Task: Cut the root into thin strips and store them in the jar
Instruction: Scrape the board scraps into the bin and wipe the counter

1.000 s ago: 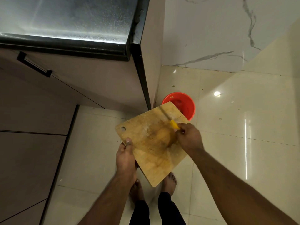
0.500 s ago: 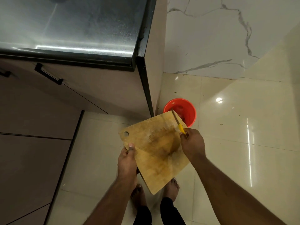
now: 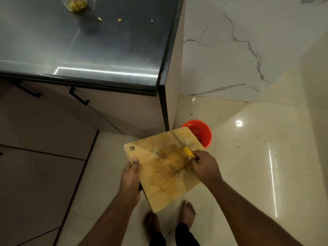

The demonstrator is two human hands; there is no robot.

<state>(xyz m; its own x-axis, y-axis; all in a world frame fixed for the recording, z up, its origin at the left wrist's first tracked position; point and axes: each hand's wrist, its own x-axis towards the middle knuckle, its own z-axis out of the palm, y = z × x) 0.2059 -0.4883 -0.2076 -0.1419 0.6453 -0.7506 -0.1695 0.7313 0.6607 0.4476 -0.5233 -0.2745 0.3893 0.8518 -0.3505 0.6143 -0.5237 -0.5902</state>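
Closest to the camera are two bare feet [image 3: 186, 213] on the glossy tile floor [image 3: 248, 174]. Just above them the left hand [image 3: 130, 176] grips the left edge of a wooden cutting board [image 3: 165, 176], thumb on top and the other fingers curled underneath. The board is held in the air, stained yellow-brown in the middle.

The right hand [image 3: 204, 167] is clamped around the yellow handle of a knife [image 3: 182, 147], and the blade runs out from the fingertips across the far part of the board toward its top edge.

Just past the board's far corner, beyond the knife tip, sits a red bucket [image 3: 204, 134] on the floor.

Way further out from both hands, on the dark countertop [image 3: 106, 50], there's the jar [image 3: 75, 3] with yellowish strips inside, only partly in view. A few small root scraps [image 3: 119, 20] lie on the counter just right of it.
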